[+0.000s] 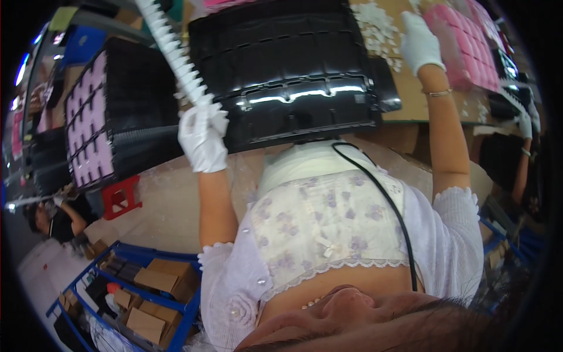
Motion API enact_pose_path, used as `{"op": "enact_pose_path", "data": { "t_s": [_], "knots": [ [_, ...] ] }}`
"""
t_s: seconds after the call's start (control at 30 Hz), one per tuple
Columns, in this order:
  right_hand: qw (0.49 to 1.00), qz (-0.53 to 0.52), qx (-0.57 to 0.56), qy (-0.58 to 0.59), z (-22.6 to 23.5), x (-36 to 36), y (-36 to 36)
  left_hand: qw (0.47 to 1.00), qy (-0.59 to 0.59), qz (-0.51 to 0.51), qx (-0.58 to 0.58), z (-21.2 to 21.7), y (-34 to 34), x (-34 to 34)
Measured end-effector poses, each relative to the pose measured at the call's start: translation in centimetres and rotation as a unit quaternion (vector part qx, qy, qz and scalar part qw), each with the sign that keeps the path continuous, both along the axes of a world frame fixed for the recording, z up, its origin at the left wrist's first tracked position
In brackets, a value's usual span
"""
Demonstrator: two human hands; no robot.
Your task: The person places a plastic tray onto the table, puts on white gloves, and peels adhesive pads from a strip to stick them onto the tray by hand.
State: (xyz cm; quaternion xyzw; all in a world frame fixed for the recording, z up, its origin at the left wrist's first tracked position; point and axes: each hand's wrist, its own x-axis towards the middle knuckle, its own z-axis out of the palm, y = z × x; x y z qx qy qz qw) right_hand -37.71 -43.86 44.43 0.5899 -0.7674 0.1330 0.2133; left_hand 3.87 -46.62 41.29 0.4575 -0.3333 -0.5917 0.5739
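Note:
My left hand (pixel 203 139), in a white glove, is closed around the lower end of a long white toothed strip (pixel 170 50), which looks like many small pieces nested in a row. The strip slants up to the far left, over the edge of a black plastic tray (pixel 281 53) lying in front of me. My right hand (pixel 420 44), also gloved in white, reaches far right between a pile of small white pieces (pixel 375 26) and a stack of pink moulded trays (pixel 460 47). Its fingers look curled together; whatever they hold is hidden.
To the left stands a stack of black trays with lilac compartments (pixel 91 120). Beneath it is a red stool (pixel 121 196). Blue shelving (pixel 190 311) with cardboard boxes (pixel 167 276) is at the lower left. Other people (pixel 64 220) work at both sides.

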Motion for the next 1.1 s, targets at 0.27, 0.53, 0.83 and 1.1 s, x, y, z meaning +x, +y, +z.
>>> {"op": "enact_pose_path", "data": {
  "t_s": [0.27,0.53,0.83,1.1],
  "knots": [
    [0.774,0.325,0.105,-0.532,0.3,22.5,1.0,0.996,0.058,-0.050,0.035,0.3,-0.1,-0.7],
    [0.791,0.241,0.112,-0.552,1.0,28.5,-0.1,0.989,0.072,-0.127,0.038,0.3,0.6,1.1],
    [0.900,0.349,-0.039,-0.257,-1.0,32.4,-0.8,0.961,0.099,-0.231,0.117,-0.6,-2.7,5.6],
    [0.782,0.261,0.031,-0.565,-1.1,32.4,-0.4,0.986,0.019,-0.164,0.020,-1.5,-4.4,9.3]
  ]
}}
